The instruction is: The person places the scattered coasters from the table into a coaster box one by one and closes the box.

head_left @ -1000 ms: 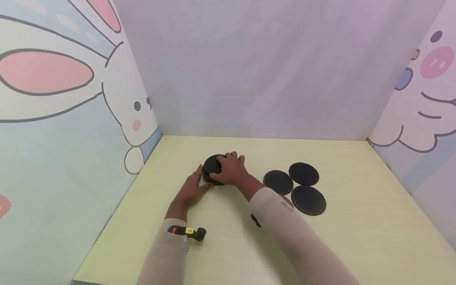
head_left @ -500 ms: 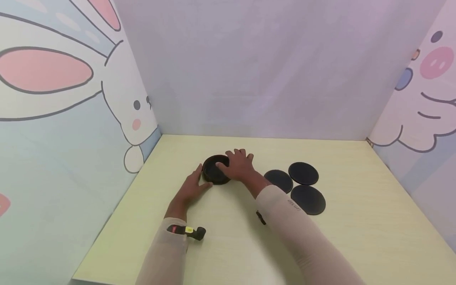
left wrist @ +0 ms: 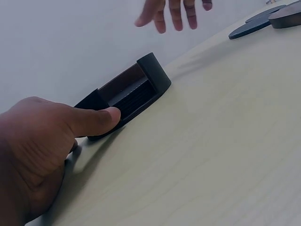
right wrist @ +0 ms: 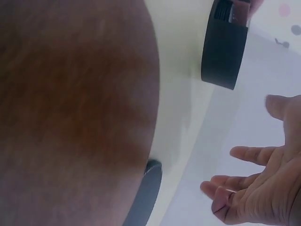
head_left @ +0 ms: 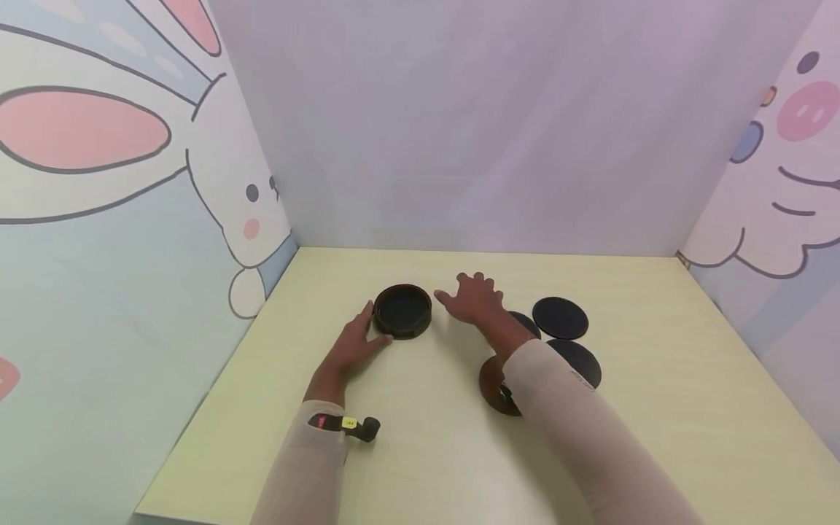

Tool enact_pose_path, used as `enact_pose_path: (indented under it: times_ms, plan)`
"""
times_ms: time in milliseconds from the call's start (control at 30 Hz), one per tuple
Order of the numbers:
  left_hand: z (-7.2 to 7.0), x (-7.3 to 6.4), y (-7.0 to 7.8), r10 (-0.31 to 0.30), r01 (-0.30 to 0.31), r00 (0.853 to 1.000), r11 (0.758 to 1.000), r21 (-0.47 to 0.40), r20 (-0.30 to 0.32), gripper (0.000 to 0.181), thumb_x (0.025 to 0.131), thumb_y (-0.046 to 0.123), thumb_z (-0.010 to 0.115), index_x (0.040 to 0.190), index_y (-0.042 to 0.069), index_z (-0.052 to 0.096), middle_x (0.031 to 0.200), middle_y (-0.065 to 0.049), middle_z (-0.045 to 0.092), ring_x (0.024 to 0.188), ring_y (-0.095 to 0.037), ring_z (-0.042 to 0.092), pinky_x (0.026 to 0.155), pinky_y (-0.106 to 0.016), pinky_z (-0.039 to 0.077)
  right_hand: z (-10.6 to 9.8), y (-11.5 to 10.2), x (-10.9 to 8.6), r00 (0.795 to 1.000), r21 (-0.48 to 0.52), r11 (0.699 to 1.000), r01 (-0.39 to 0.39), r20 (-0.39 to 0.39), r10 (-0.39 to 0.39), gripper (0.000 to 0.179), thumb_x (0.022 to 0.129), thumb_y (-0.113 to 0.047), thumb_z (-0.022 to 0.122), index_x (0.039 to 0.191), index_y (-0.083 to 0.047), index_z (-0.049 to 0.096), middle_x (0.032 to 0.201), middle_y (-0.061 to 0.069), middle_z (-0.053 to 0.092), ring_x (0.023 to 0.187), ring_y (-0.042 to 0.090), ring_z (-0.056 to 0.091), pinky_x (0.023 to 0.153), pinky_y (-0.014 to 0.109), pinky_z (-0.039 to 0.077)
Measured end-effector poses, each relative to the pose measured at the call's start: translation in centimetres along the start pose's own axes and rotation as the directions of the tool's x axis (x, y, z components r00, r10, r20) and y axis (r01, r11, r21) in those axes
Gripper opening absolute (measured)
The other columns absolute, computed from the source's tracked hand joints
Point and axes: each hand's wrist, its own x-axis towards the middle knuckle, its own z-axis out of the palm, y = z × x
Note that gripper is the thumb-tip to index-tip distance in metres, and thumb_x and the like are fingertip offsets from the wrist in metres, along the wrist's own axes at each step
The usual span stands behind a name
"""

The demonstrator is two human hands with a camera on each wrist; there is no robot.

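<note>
A round black coaster holder (head_left: 403,312) with a raised rim sits on the table; the left wrist view shows a gap in its wall and ridged dark layers inside. My left hand (head_left: 354,348) grips its near-left side, thumb in front and fingers behind. Right of the holder and apart from it, my right hand (head_left: 474,297) hovers with spread fingers, holding nothing. Beyond that hand lie flat black round coasters, one at the back (head_left: 560,318) and one in front (head_left: 577,361); another (head_left: 525,323) is partly hidden by the right wrist.
A brown disc (head_left: 491,386) lies partly under the right forearm. A large blurred brown surface (right wrist: 70,113) fills the left of the right wrist view. The pale table (head_left: 420,452) is bounded by a grey back wall (head_left: 459,146) and cartoon-printed side walls.
My right hand has come off the coaster holder and moved right. The holder's hollow, covered by a flat black top one second ago, now shows. My left hand has stayed in place.
</note>
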Motion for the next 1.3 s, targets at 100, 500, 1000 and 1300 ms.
enact_pose_path:
  times_ms: [100, 500, 1000, 1300]
  plan:
    - [-0.1, 0.0, 0.1, -0.004, 0.004, 1.0, 1.0, -0.001, -0.001, 0.1, 0.105, 0.041, 0.073, 0.176, 0.006, 0.012, 0.182, -0.017, 0.02, 0.17, -0.04, 0.019, 0.139, -0.058, 0.02, -0.7, 0.9, -0.5, 1.0, -0.009, 1.0, -0.027, 0.012, 0.027, 0.085, 0.105, -0.065, 0.052, 0.167, -0.008, 0.04, 0.161, 0.029, 0.041, 0.152, 0.05, 0.038, 0.118, 0.07, 0.042]
    - [0.0, -0.1, 0.2, -0.018, 0.018, 1.0, 1.0, -0.019, 0.003, 0.101, 0.105, 0.044, 0.073, 0.177, 0.009, 0.01, 0.183, -0.014, 0.018, 0.171, -0.038, 0.017, 0.14, -0.058, 0.019, -2.6, 3.6, -1.8, 0.993, -0.068, 0.995, -0.072, 0.088, 0.078, 0.091, 0.099, -0.062, 0.065, 0.167, -0.007, 0.038, 0.164, 0.031, 0.035, 0.153, 0.052, 0.032, 0.11, 0.077, 0.047]
    - [-0.1, -0.2, 0.3, 0.004, -0.004, 1.0, 1.0, -0.015, 0.005, 0.098, 0.106, 0.037, 0.072, 0.175, 0.003, 0.012, 0.182, -0.019, 0.02, 0.17, -0.04, 0.019, 0.139, -0.058, 0.02, -2.8, 6.2, -3.9, 0.982, -0.198, 0.98, -0.017, 0.182, 0.054, 0.102, 0.087, -0.054, 0.086, 0.163, -0.003, 0.042, 0.155, 0.036, 0.039, 0.142, 0.056, 0.041, 0.103, 0.066, 0.055]
    - [-0.1, -0.2, -0.1, 0.016, -0.016, 1.0, 0.999, -0.039, 0.007, 0.1, 0.105, 0.038, 0.074, 0.176, 0.006, 0.012, 0.183, -0.017, 0.019, 0.171, -0.038, 0.019, 0.14, -0.056, 0.02, -1.9, 7.0, -4.1, 0.983, -0.163, 0.986, -0.014, 0.176, 0.044, 0.103, 0.086, -0.049, 0.088, 0.164, -0.002, 0.04, 0.153, 0.037, 0.037, 0.144, 0.056, 0.035, 0.099, 0.067, 0.057]
